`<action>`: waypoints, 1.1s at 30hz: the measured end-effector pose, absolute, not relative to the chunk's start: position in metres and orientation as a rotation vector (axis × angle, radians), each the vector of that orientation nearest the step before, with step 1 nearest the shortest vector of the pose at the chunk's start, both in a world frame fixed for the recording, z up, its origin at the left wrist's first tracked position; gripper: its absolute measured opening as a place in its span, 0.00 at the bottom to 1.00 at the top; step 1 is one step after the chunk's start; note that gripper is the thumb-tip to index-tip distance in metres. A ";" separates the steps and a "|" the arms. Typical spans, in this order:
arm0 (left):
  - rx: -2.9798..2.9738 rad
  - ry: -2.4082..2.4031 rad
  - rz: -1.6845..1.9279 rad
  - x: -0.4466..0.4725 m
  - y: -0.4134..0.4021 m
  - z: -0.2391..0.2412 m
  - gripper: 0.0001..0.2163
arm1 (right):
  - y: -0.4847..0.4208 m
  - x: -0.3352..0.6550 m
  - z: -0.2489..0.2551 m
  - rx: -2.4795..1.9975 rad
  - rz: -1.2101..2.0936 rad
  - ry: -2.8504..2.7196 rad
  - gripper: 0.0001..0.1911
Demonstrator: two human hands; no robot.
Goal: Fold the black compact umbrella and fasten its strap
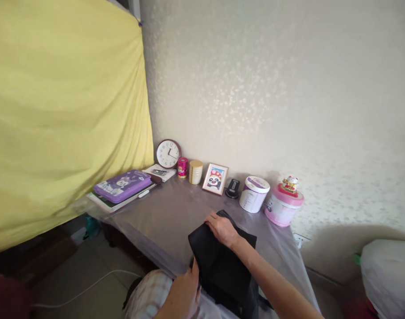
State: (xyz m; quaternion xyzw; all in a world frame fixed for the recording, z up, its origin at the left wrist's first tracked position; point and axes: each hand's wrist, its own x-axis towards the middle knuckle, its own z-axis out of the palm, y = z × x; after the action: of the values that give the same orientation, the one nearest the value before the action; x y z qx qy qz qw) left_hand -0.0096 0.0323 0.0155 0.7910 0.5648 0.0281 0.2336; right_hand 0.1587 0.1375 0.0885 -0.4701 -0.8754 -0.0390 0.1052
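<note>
A black fabric bag (pixel 222 270) lies over the near part of the table, its upper flap spread and slightly creased. My right hand (pixel 223 229) reaches across it, fingers bent over its top edge and closed on the fabric. Lower down, my left hand (pixel 185 288) grips the bag's left edge, the thumb pointing up along it. Part of that hand's fingers is hidden behind the black material. A dark strap-like piece (pixel 265 303) shows at the bag's lower right.
Along the wall stand a clock (pixel 168 153), a pink can (pixel 182 168), a yellow-lidded jar (pixel 196 173), a framed panda picture (pixel 215 179), a black device (pixel 233 188), a white tub (pixel 254 195) and a pink tub (pixel 284 206) bearing a cat figurine (pixel 290 184). A purple case (pixel 122 186) lies left.
</note>
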 end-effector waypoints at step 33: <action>2.072 1.423 -0.003 -0.015 0.033 0.001 0.35 | 0.139 0.186 0.051 -1.429 0.101 -2.604 0.17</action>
State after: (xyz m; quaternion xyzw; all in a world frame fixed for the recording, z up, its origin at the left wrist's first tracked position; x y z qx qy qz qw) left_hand -0.0147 0.0332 0.0011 0.7841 0.5383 -0.0013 0.3088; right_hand 0.1856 0.1392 0.0513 -0.4792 -0.8730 0.0338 0.0844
